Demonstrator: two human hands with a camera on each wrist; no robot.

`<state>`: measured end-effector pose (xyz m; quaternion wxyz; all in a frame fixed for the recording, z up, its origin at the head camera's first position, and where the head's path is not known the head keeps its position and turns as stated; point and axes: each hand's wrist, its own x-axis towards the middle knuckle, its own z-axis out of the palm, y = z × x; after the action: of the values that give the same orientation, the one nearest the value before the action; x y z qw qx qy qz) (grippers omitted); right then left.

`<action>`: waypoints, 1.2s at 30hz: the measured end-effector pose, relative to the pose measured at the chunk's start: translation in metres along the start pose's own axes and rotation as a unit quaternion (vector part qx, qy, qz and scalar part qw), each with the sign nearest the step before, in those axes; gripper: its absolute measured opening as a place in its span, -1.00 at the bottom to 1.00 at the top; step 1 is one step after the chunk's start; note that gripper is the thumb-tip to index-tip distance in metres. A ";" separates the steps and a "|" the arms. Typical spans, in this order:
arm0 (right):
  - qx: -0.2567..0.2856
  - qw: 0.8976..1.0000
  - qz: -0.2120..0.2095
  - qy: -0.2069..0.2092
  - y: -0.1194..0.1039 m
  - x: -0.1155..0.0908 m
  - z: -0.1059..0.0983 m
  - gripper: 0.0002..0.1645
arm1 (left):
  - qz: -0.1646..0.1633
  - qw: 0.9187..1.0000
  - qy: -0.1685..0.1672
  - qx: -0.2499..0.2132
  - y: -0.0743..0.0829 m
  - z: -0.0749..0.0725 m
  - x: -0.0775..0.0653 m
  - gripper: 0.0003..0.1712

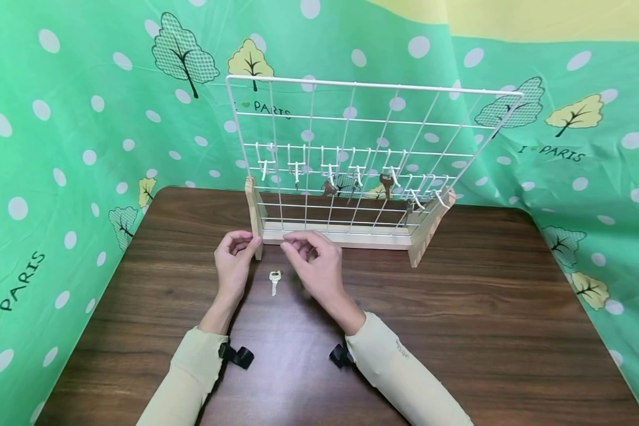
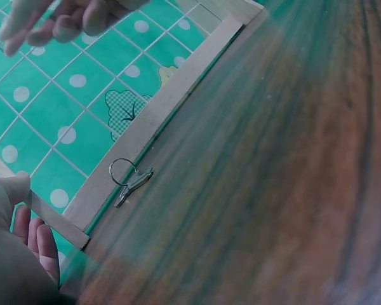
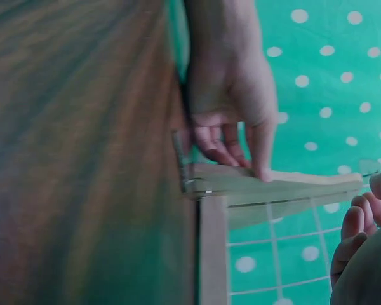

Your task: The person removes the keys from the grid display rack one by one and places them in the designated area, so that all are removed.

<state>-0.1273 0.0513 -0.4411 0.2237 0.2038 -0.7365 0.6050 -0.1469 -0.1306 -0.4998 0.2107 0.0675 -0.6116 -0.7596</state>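
My left hand [image 1: 233, 263] grips the wooden side leg [image 1: 255, 222] of a white wire grid rack [image 1: 330, 118], thumb on one face and fingers on the other. My right hand [image 1: 316, 263] hovers before the rack's lower bar, its fingers loosely bent and thumb near the index finger, with nothing visible between them. A small silver key [image 1: 274, 283] lies on the table between both hands; the left wrist view shows a thin metal ring [image 2: 122, 170] through it. In the right wrist view the left hand [image 3: 232, 108] is on the wooden leg [image 3: 292, 182].
White hooks line the grid, and several keys hang from them, including a brown key [image 1: 386, 184] and a dark key [image 1: 329, 188]. The other wooden leg [image 1: 428, 231] stands at right. Green printed cloth [image 1: 85, 106] surrounds the brown wooden table [image 1: 484, 331].
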 end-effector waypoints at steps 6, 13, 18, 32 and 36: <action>0.027 0.999 0.011 0.014 -0.013 0.006 -0.002 -0.87 | 0.000 1.000 0.000 0.004 0.001 -0.001 -0.001 -0.78; 0.021 0.999 0.018 0.040 -0.023 0.012 -0.007 -0.88 | 0.000 1.000 0.000 0.000 0.001 0.001 -0.001 -0.76; 0.009 0.997 0.022 0.072 -0.028 0.021 -0.009 -0.84 | 0.001 1.000 0.003 -0.006 0.001 0.001 0.001 -0.76; 0.011 0.991 0.003 0.132 -0.038 0.046 0.000 -0.73 | -0.004 1.000 0.002 -0.002 -0.002 -0.001 0.000 -0.81; 0.015 0.989 0.015 0.144 -0.039 0.052 0.002 -0.71 | -0.003 1.000 0.003 -0.003 -0.002 -0.001 0.000 -0.81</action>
<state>-0.1473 0.0402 -0.3807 0.3154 0.1070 -0.6907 0.6419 -0.1472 -0.1313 -0.5020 0.2101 0.0710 -0.6083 -0.7621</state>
